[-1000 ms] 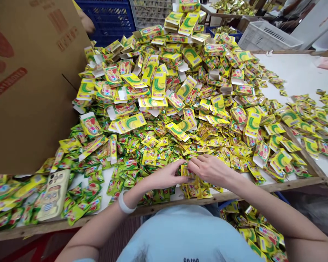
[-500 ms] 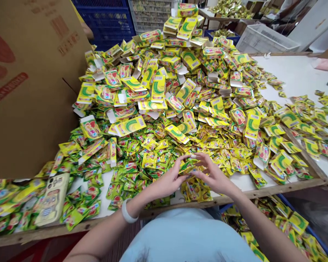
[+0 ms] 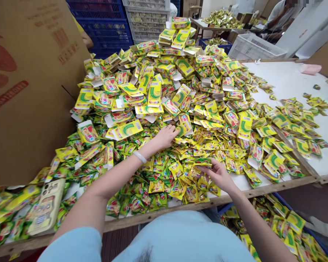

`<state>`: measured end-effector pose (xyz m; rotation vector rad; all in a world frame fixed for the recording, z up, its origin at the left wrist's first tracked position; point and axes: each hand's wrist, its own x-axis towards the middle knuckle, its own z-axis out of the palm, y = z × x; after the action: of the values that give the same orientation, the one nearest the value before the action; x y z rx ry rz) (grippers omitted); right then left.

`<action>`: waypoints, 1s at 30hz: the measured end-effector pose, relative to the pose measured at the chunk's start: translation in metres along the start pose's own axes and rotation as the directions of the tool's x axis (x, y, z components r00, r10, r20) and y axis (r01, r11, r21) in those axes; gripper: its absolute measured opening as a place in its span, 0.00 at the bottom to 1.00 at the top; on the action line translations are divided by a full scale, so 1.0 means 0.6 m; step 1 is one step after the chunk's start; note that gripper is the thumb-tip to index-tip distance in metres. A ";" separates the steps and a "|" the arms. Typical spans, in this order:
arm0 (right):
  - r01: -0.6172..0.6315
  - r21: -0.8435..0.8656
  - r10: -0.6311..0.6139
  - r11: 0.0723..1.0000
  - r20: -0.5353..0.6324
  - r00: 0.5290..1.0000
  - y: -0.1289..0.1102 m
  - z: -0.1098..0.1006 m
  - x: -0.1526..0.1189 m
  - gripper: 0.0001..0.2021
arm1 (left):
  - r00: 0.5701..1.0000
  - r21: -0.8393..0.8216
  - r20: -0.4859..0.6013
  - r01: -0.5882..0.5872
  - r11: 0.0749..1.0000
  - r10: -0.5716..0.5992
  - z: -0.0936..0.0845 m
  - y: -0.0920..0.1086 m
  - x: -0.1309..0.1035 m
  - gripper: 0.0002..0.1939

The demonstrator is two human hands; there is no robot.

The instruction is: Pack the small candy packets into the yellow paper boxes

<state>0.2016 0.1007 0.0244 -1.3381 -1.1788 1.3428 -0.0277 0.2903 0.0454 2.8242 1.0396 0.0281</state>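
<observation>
My left hand (image 3: 166, 137) reaches into the middle of the pile with its fingers closed at a yellow candy box (image 3: 183, 124); its fingertips are partly hidden. Nearer the front, my right hand (image 3: 219, 175) holds a small flat candy box (image 3: 203, 162) between thumb and fingers, above the loose packets. Small yellow and green candy packets (image 3: 155, 186) cover the table in front of me. Behind them rises a large heap of yellow candy boxes (image 3: 154, 92) printed with melon and watermelon pictures, some with open white flaps.
A big brown carton (image 3: 35, 109) stands at left, with a phone (image 3: 47, 207) lying before it. Blue crates (image 3: 109, 32) and a white basket (image 3: 255, 46) are behind. Below the wooden table edge (image 3: 284, 186), a blue bin (image 3: 317, 236) holds more boxes. A person (image 3: 282, 18) sits far back right.
My hands, together over the packets before, are now apart. The left has moved forward to the boxes, while the right keeps a box near the front. The view has shifted slightly.
</observation>
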 end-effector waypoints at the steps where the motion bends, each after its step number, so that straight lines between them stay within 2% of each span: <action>1: -0.001 0.000 0.001 1.000 -0.014 1.000 -0.002 -0.004 -0.001 0.14 | 1.000 -0.025 -0.008 0.014 1.000 -0.014 0.005 0.000 0.002 0.23; 3: 0.001 0.017 0.000 1.000 -0.064 0.998 -0.011 -0.015 -0.001 0.14 | 0.995 -0.180 -0.090 0.018 0.984 -0.034 0.010 0.013 -0.009 0.22; 4: 0.017 0.035 -0.013 0.999 -0.098 0.995 -0.021 -0.021 0.000 0.15 | 0.989 -0.317 -0.140 0.004 0.948 -0.051 0.011 0.025 -0.020 0.22; 5: 0.050 0.054 -0.042 0.997 -0.134 0.990 -0.034 -0.026 0.002 0.15 | 0.984 -0.484 -0.165 -0.021 0.875 -0.068 0.012 0.040 -0.033 0.22; 6: 0.098 0.071 -0.085 0.993 -0.162 0.983 -0.049 -0.029 0.005 0.15 | 0.984 -0.654 -0.158 -0.046 0.755 -0.078 0.011 0.058 -0.048 0.20; 8: 0.228 0.098 -0.206 0.969 -0.198 0.958 -0.083 -0.025 0.016 0.14 | 0.997 -0.894 -0.058 -0.029 0.447 -0.051 0.009 0.102 -0.076 0.16; 10: 0.349 0.099 -0.329 0.932 -0.169 0.929 -0.113 -0.008 0.029 0.11 | 0.999 -0.981 0.051 0.053 0.187 -0.014 0.006 0.146 -0.097 0.18; 11: 0.399 0.088 -0.386 0.913 -0.135 0.913 -0.124 0.003 0.036 0.10 | 0.996 -0.991 0.084 0.085 0.100 -0.014 0.005 0.165 -0.106 0.19; 13: 0.492 0.016 -0.490 0.871 -0.056 0.870 -0.136 0.023 0.048 0.07 | 0.992 -0.993 0.114 0.115 0.008 -0.057 0.001 0.193 -0.118 0.18; 16: 0.570 -0.224 -0.567 0.790 0.085 0.819 -0.137 0.033 0.053 0.05 | 0.979 -0.994 0.110 0.112 0.005 -0.171 -0.001 0.208 -0.130 0.16; 20: 0.589 -0.469 -0.520 0.659 0.282 0.806 -0.140 0.018 0.037 0.07 | 0.962 -0.979 0.129 0.162 0.125 -0.240 0.011 0.205 -0.139 0.13; 23: 0.643 -0.510 -0.451 0.572 0.459 0.765 -0.152 0.006 0.020 0.10 | 0.958 -0.956 0.104 0.170 0.238 -0.268 0.025 0.205 -0.142 0.15; 25: 0.663 -0.510 -0.394 0.547 0.542 0.742 -0.155 0.001 0.009 0.13 | 0.962 -0.947 0.073 0.149 0.284 -0.262 0.031 0.207 -0.146 0.18; 30: 0.706 -0.517 -0.377 0.484 0.605 0.701 -0.138 -0.005 -0.013 0.17 | 0.983 -0.957 0.040 0.089 0.276 -0.178 0.032 0.213 -0.161 0.24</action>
<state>0.2018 0.1068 0.1072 -0.9730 -2.4046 0.6508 -0.0177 0.1290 0.0458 1.5742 0.8126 0.5627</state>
